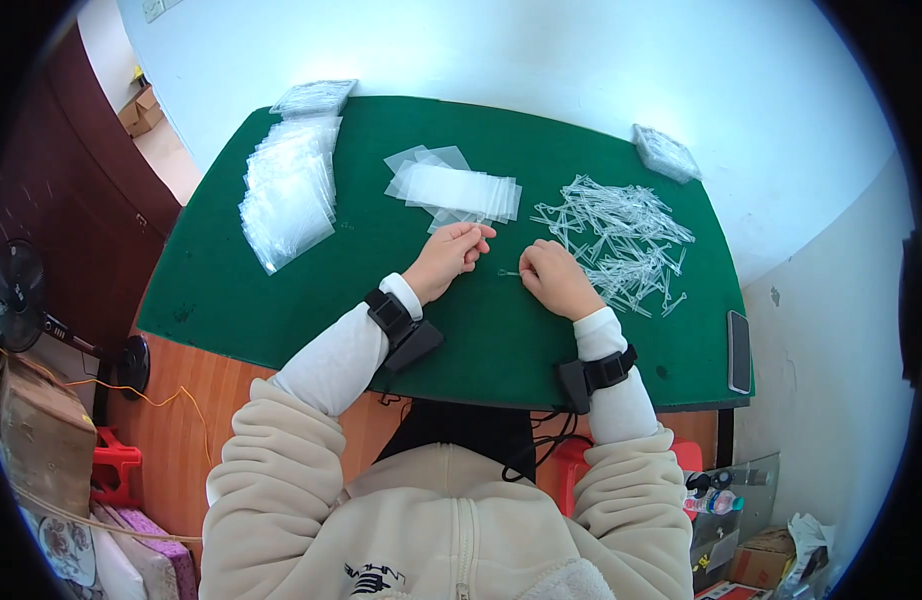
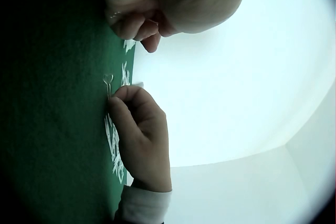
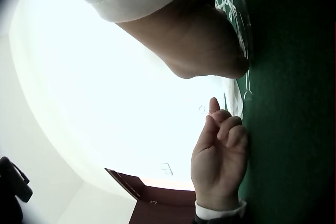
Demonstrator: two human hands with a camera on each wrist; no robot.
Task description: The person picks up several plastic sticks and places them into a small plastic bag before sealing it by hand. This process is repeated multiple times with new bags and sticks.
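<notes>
My right hand (image 1: 559, 280) pinches a clear looped stick (image 1: 508, 273) low over the green cloth, left of a loose pile of similar sticks (image 1: 621, 235). The stick's ring end (image 2: 108, 78) points away from the fingertips in the left wrist view. Just below the stacked clear bags (image 1: 456, 190), my left hand (image 1: 449, 262) has its fingers curled and its thumb against the index finger. Small glints of something clear show at the left hand (image 2: 173, 3); the fingers hide most of it. The two hands are apart.
Fanned clear bags (image 1: 291, 190) lie at the left, with a packed bundle (image 1: 316, 97) behind them. Another bundle (image 1: 666, 152) sits at the back right. A phone (image 1: 739, 352) lies at the right edge of the green table (image 1: 381, 260).
</notes>
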